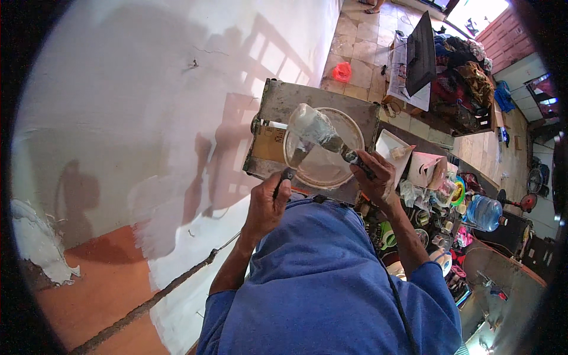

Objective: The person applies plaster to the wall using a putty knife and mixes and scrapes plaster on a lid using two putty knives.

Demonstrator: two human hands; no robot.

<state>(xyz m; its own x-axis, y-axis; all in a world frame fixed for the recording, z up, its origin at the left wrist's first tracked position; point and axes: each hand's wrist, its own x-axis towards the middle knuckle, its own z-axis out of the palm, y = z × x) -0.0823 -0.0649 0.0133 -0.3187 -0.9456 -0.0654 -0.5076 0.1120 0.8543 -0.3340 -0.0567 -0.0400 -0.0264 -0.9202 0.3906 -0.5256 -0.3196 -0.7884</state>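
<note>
Head cam, tub (325, 171) on tbl (296, 93), tiled flr (362, 50)

A weathered grey-brown rectangular platform (284, 100) carries a round, pale-rimmed tub (322, 170) toward four o'clock from its centre. Brown printed cardboard (266, 147) lies flat at nine o'clock, a narrow white strip (273, 124) at ten, just beside the tub's rim.

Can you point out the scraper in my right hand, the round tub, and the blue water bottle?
Right scraper (323, 132): head view, on its smeared blade.
Round tub (329, 168): head view, on its inner surface.
Blue water bottle (484, 213): head view, on its side.
</note>
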